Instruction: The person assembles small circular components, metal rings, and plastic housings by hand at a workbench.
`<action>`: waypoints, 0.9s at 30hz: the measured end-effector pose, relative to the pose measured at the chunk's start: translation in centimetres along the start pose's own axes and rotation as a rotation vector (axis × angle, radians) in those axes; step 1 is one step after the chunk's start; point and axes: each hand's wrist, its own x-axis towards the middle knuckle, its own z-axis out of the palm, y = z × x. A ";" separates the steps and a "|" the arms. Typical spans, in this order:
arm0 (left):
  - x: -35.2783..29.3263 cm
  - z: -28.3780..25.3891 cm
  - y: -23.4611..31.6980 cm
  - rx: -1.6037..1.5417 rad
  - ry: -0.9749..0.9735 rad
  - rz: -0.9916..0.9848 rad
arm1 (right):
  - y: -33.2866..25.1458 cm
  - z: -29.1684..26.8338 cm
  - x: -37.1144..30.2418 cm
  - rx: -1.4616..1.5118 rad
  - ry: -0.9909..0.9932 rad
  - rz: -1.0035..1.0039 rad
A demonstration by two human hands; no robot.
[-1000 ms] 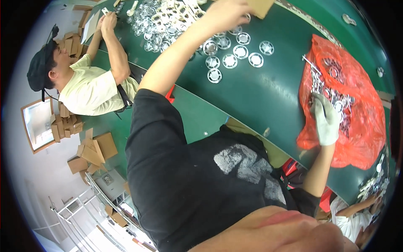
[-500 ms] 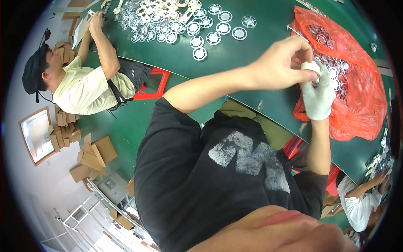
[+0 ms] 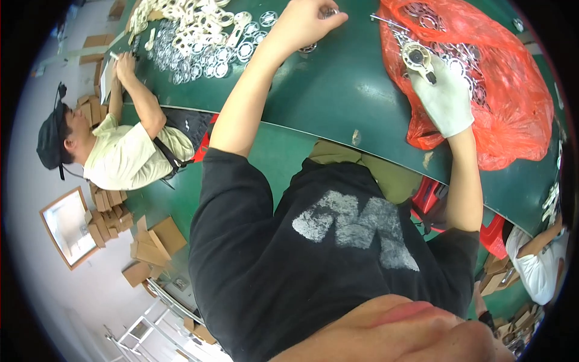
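My bare left hand [image 3: 306, 25] is over the green table, fingers curled around a small chrome spoked disc [image 3: 329, 12], which they partly hide. Another chrome disc [image 3: 308, 47] lies on the table just below that hand. In a white glove, my right hand [image 3: 445, 99] grips a cream plastic part [image 3: 415, 56] with a round head, a dark ring-shaped centre and a short black end. This hand is in front of an open red plastic bag [image 3: 512, 114], in which many chrome pieces [image 3: 461, 66] lie.
To the left on the green table [image 3: 356, 78] spreads a pile of chrome discs [image 3: 199, 57], with cream parts [image 3: 196, 18] heaped behind. A thin metal rod [image 3: 389, 22] sticks out by the bag. One co-worker [image 3: 123, 142] sits at left, another [image 3: 537, 259] at far right.
My left hand has left the gloved hand and moved left to the discs. My right hand has stayed by the bag, and the cream part now shows its dark centre. The view has shifted slightly.
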 end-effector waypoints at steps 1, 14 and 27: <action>-0.4 0.0 1.6 -0.215 0.058 -0.073 | 0.2 0.0 0.2 0.028 -0.036 0.031; -2.4 7.1 8.4 -0.852 0.029 0.409 | 1.1 0.6 0.1 0.258 -0.103 0.044; -2.7 8.5 7.2 -0.877 0.013 0.379 | 1.5 0.7 -0.3 0.160 -0.113 -0.031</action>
